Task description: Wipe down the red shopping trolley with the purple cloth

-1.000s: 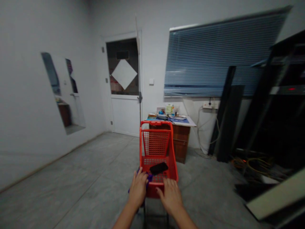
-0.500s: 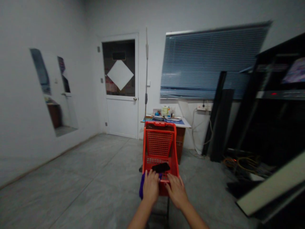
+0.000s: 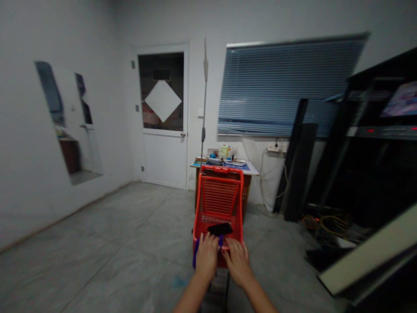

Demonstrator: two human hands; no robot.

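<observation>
From the head camera, the left hand (image 3: pixel 206 257) and right hand (image 3: pixel 237 262) lie side by side over the near end of a red shopping cart (image 3: pixel 219 195), fingers pointing forward; the view does not show whether they close on it. Just ahead of them, at 12 o'clock, a flat black object (image 3: pixel 220 229) lies inside the basket, and a purple cloth (image 3: pixel 195 254) hangs over the cart's near left side beside the left hand. Further off at 12 o'clock stands a wooden desk (image 3: pixel 247 189); tangled cables (image 3: pixel 321 224) lie on the floor at 2 o'clock. A hard jolt could slide the black object, a slack hold could let the cloth drop, and rolling toward 2 o'clock could snag the wheels.
</observation>
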